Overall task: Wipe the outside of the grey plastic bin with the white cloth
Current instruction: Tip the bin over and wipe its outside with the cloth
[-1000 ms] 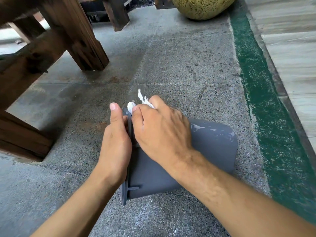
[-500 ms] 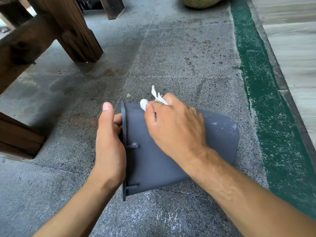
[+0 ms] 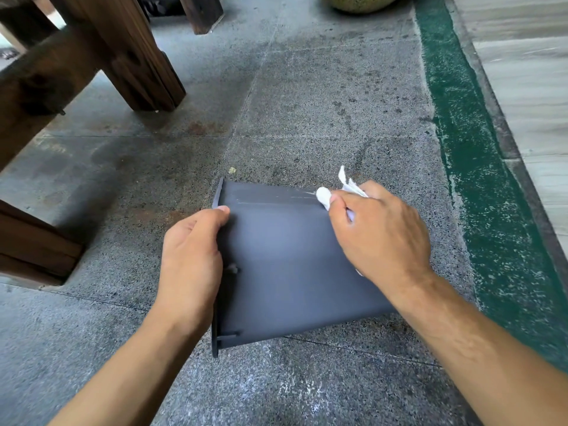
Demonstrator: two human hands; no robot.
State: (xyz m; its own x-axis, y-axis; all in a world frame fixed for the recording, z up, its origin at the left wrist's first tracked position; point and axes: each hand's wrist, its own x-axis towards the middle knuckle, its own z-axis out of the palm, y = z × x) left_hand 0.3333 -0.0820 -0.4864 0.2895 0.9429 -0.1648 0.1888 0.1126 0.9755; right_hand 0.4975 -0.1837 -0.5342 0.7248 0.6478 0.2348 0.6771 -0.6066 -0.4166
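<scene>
A grey bin (image 3: 285, 262) lies on its side on the stone floor (image 3: 307, 103), its rim at nine o'clock gripped by the left hand (image 3: 190, 259), apparently to stop it rolling. At two o'clock the right hand (image 3: 378, 232) clamps a bunched white cloth (image 3: 325, 196) against the bin's far edge beside pale streaks. Beyond, wooden legs (image 3: 132, 56) stand at eleven o'clock.

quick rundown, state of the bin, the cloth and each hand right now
grey bin: lying on its side on the floor, pale streaks near its far edge
white cloth: bunched, pressed on the bin
right hand: grips the cloth
left hand: holds the bin's rim
</scene>
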